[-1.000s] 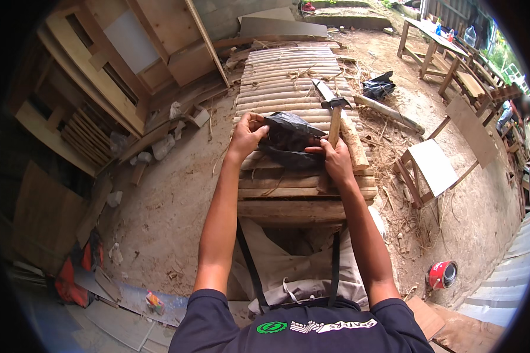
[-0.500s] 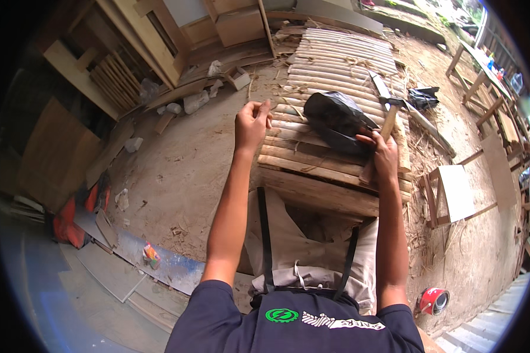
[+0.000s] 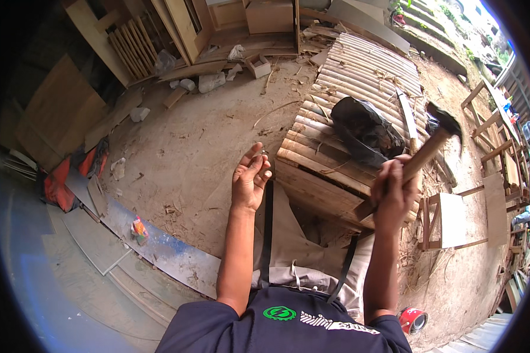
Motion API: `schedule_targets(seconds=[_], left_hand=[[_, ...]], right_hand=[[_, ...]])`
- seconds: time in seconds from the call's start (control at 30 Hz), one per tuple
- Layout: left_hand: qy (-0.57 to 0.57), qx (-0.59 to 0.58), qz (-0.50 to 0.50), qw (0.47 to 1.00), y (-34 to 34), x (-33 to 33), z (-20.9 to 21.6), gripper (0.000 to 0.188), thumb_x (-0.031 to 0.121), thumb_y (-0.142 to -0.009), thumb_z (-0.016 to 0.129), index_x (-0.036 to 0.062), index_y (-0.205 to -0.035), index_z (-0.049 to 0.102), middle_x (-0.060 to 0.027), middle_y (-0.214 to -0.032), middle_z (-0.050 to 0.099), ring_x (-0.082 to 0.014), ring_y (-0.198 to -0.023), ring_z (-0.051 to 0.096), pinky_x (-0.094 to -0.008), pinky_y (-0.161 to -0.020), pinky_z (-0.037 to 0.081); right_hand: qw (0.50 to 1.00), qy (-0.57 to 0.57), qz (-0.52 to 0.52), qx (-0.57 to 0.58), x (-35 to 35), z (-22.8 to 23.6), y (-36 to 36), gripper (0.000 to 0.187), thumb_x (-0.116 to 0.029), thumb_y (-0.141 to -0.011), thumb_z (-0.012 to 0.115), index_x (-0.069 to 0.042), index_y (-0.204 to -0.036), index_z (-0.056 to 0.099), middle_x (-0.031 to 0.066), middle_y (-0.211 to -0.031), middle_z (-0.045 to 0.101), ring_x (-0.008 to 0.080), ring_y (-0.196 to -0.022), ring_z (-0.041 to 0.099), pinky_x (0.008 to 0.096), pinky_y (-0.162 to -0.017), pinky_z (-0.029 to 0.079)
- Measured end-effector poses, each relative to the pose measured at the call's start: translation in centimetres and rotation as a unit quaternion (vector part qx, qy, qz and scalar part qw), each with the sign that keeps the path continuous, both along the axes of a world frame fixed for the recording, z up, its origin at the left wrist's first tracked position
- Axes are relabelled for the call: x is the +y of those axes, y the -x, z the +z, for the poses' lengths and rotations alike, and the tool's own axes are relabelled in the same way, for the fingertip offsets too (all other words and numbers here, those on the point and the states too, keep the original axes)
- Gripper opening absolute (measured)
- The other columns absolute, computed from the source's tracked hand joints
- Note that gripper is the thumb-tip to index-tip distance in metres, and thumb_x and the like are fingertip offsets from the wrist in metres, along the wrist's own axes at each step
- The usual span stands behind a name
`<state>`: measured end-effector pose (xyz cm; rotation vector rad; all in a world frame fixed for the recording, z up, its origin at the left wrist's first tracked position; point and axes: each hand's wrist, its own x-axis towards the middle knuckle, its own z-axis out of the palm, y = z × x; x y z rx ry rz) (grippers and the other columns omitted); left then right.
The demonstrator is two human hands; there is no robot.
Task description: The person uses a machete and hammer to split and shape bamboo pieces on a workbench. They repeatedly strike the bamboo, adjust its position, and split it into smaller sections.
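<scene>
The right hand (image 3: 394, 185) wraps round the wooden handle of a hammer (image 3: 425, 154), held at a slant — a black plastic bag (image 3: 356, 120) lies on the slatted bench (image 3: 310, 140) nearby; the left hand (image 3: 249, 181), fingers curled, pinches something too small to tell

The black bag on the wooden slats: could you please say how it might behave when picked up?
The black bag looks thin and crumpled, so it would probably sag. Its sheen hints it may be slippery. How full it is, I can't tell.
</scene>
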<state>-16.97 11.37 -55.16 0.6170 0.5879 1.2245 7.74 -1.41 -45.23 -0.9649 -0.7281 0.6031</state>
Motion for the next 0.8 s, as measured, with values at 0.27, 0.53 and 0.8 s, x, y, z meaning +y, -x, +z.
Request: schedule_targets(seconds=[0.27,0.53,0.8], left_hand=[[-0.018,0.182,0.036,0.983,-2.7,-1.1,-0.6,0.016,0.016,-0.104,0.054,0.0046,-0.112,0.060,-0.0005,-0.091,0.064,-0.0088,-0.080,0.063,-0.0239,-0.069,0.053],[-0.082,0.240,0.189,0.949,-2.9,-0.2,-1.6,0.013,0.014,-0.103,0.057,0.0031,-0.110,0.059,-0.0062,-0.096,0.071,-0.0111,-0.086,0.067,-0.0248,-0.078,0.052],[-0.197,0.366,0.223,0.882,-5.0,-1.5,-1.5,0.013,0.012,-0.104,0.053,-0.0005,-0.108,0.054,-0.0105,-0.105,0.074,-0.0128,-0.096,0.067,-0.0262,-0.087,0.051]], right_hand=[[0.973,0.134,0.180,-0.051,1.3,-6.7,7.4,0.017,-0.021,-0.107,0.050,-0.005,-0.110,0.053,-0.0067,-0.067,0.042,0.0021,-0.050,0.037,0.0197,-0.041,0.028],[0.920,0.208,0.113,-0.312,-1.0,-9.3,8.8,0.016,-0.017,-0.105,0.050,-0.001,-0.107,0.049,0.0173,-0.066,0.056,0.0320,-0.056,0.058,0.0392,-0.055,0.045],[0.902,0.287,0.081,-0.312,-0.1,-10.8,6.8,0.018,-0.019,-0.105,0.050,-0.001,-0.102,0.049,0.0207,-0.063,0.057,0.0402,-0.055,0.058,0.0447,-0.051,0.044]])
